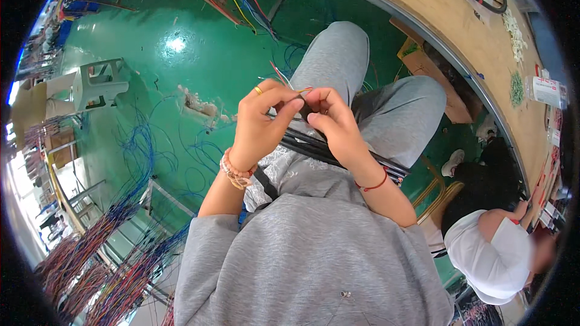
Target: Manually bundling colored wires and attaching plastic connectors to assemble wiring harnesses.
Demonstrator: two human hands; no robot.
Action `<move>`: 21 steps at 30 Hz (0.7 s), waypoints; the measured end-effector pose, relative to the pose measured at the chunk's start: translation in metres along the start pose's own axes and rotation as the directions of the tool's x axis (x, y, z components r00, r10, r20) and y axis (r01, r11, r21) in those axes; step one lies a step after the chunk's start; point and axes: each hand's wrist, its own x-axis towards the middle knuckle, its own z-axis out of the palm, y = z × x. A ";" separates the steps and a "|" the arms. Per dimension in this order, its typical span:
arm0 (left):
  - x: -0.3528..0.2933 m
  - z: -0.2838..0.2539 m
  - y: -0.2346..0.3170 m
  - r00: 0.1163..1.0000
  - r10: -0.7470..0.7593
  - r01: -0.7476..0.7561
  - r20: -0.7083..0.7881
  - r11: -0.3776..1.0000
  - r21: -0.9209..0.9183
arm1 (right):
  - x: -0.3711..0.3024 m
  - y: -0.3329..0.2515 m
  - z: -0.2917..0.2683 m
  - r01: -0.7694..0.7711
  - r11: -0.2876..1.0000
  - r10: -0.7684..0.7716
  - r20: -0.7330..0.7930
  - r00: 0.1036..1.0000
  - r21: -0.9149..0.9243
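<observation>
Head view: pinches a slim black-sheathed cable end [306, 110] in the closed fingers [291, 110] of the left hand [255, 122] and right hand [340, 128], above the grey-trousered lap [331, 54], likely light, flexible, best held just behind its tip.

Just beyond a bundle of smooth black cables [307, 143] across a grey-clad lap, a gold-ringed left hand [258, 119] and a bare right hand [339, 125] pinch a short dark piece [304, 108]. Left of the bundle, well apart, stands a pale plastic stool [101, 89]; right, a white-shirted co-worker [492, 256].
</observation>
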 end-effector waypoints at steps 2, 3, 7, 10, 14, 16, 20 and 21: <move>-0.002 -0.001 0.002 0.999 0.021 -0.022 0.031 1.000 0.017 | 0.001 0.001 0.000 -0.021 0.999 0.021 0.013 1.000 -0.034; -0.002 -0.002 0.003 0.999 0.004 -0.005 0.053 1.000 0.028 | 0.002 0.002 0.000 -0.037 0.997 0.038 0.014 0.999 -0.069; -0.004 -0.016 0.004 0.960 -0.145 0.186 0.240 0.970 -0.156 | -0.003 0.005 0.000 -0.029 0.992 0.034 0.041 0.999 -0.126; -0.008 -0.022 0.001 0.927 -0.161 0.262 0.339 0.925 -0.275 | -0.010 0.009 -0.002 -0.114 0.991 0.120 0.088 0.989 -0.073; -0.011 -0.031 -0.005 0.930 -0.227 0.327 0.291 0.872 -0.364 | -0.009 0.018 -0.001 -0.348 0.884 0.351 0.048 0.935 0.312; -0.013 -0.038 -0.005 0.938 -0.252 0.327 0.240 0.875 -0.358 | -0.005 0.020 0.001 -0.365 0.864 0.419 -0.094 0.903 0.347; -0.021 -0.029 -0.002 0.935 -0.317 0.354 0.158 0.855 -0.380 | 0.002 0.025 0.019 -0.368 0.836 0.409 -0.015 0.912 0.406; -0.023 -0.025 -0.002 0.938 -0.316 0.347 0.145 0.820 -0.456 | 0.004 0.025 0.024 -0.356 0.808 0.417 -0.030 0.908 0.469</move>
